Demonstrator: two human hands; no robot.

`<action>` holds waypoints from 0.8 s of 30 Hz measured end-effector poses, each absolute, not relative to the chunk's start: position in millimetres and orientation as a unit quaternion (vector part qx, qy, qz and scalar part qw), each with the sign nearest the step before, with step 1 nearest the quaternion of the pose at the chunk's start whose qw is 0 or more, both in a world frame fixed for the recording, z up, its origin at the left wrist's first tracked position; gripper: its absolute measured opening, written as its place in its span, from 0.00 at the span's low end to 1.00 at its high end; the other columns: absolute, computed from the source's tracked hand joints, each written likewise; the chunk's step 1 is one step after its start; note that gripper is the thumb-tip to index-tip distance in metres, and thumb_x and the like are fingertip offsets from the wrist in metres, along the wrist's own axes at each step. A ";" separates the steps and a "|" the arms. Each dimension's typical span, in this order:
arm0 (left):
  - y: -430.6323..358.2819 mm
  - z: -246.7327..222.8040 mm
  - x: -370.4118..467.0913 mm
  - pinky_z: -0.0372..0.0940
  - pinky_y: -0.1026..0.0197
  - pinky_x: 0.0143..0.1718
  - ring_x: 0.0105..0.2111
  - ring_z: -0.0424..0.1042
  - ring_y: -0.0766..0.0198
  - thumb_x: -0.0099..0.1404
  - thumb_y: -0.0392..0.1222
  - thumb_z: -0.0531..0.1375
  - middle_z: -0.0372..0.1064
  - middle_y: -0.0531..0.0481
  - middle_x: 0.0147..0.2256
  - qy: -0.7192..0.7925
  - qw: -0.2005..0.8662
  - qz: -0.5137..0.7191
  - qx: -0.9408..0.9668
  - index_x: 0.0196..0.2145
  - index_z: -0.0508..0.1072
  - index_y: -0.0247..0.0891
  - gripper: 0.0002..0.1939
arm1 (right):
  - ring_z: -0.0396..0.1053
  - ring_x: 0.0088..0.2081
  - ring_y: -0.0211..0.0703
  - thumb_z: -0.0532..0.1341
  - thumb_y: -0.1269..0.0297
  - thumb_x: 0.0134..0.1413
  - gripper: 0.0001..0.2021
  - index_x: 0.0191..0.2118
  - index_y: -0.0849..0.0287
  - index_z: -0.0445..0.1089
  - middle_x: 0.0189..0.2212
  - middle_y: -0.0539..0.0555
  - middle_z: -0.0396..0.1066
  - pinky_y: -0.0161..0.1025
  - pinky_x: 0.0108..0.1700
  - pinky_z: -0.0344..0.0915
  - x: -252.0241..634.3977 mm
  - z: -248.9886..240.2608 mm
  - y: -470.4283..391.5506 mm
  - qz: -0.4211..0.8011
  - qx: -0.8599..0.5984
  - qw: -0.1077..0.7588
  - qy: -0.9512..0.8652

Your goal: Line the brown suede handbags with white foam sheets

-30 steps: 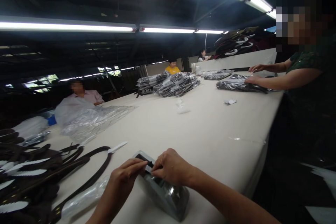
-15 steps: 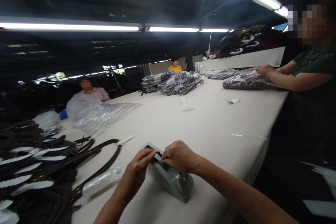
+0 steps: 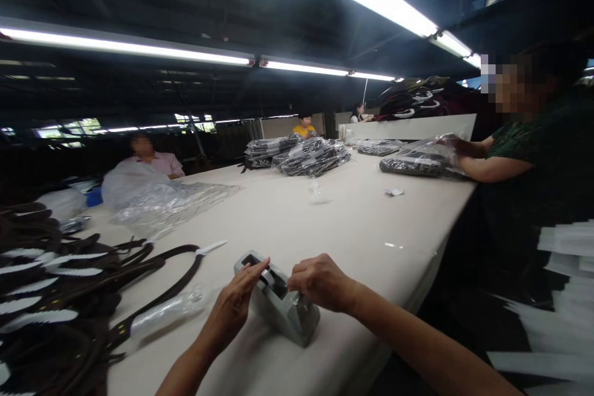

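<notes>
A grey tape dispenser (image 3: 285,309) stands tilted in view on the pale table in front of me, a small roll of tape (image 3: 269,277) in its dark hollow. My left hand (image 3: 236,300) lies against its left side, fingers stretched out with the tips at the roll; its thumb is hidden. Over the other side of the hollow, my right hand (image 3: 322,281) has its fingers bent together in a pinch. Whatever is between those fingertips is too small to make out. Left of the dispenser lies a clear rolled plastic bag (image 3: 167,315).
Dark garments on white hangers (image 3: 55,297) pile up at the left. Clear plastic sheets (image 3: 162,198) spread beyond them. Bagged garments (image 3: 310,156) are stacked at the far end. At the right, a co-worker (image 3: 520,148) handles a bagged garment (image 3: 413,164). A paper slip (image 3: 394,192) lies on the table (image 3: 343,223).
My fingers have spread apart over the dispenser, the right hand shifting slightly right of the roll, which shows more now. The view has turned a little to the right. The co-worker's hands moved along the bag.
</notes>
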State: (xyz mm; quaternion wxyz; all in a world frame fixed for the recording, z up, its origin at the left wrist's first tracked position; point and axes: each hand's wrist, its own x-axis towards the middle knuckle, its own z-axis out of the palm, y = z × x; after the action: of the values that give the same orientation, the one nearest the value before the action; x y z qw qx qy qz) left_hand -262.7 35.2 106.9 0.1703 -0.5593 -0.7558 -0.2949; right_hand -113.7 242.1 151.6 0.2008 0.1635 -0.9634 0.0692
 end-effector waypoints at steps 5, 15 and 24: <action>30.3 109.1 -256.2 0.58 0.50 0.60 0.59 0.63 0.60 0.68 0.34 0.49 0.67 0.49 0.57 -0.753 0.162 -0.293 -0.566 0.59 0.65 0.47 0.23 | 0.69 0.31 0.35 0.59 0.74 0.58 0.07 0.34 0.56 0.73 0.31 0.48 0.74 0.33 0.28 0.53 -104.1 153.5 243.7 0.063 0.178 0.229 -0.955; 30.7 97.2 -260.8 0.58 0.49 0.60 0.60 0.61 0.57 0.69 0.37 0.51 0.65 0.47 0.58 -0.745 0.185 -0.296 -0.568 0.60 0.64 0.43 0.23 | 0.68 0.30 0.36 0.52 0.74 0.65 0.12 0.36 0.57 0.72 0.28 0.52 0.73 0.32 0.34 0.59 -58.6 138.6 250.0 0.054 0.177 0.323 -0.928; 32.2 96.3 -260.3 0.59 0.48 0.60 0.60 0.60 0.57 0.70 0.39 0.49 0.65 0.49 0.58 -0.743 0.199 -0.282 -0.574 0.60 0.63 0.46 0.22 | 0.70 0.30 0.37 0.54 0.74 0.65 0.09 0.40 0.60 0.71 0.31 0.52 0.75 0.34 0.33 0.63 -42.9 114.7 243.2 0.076 0.162 0.422 -0.889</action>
State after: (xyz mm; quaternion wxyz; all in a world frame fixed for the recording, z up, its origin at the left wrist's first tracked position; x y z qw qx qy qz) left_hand -260.3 32.2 96.3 0.1990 -0.5735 -0.7429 -0.2821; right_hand -42.9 243.2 114.7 0.4217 0.1616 -0.8890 0.0758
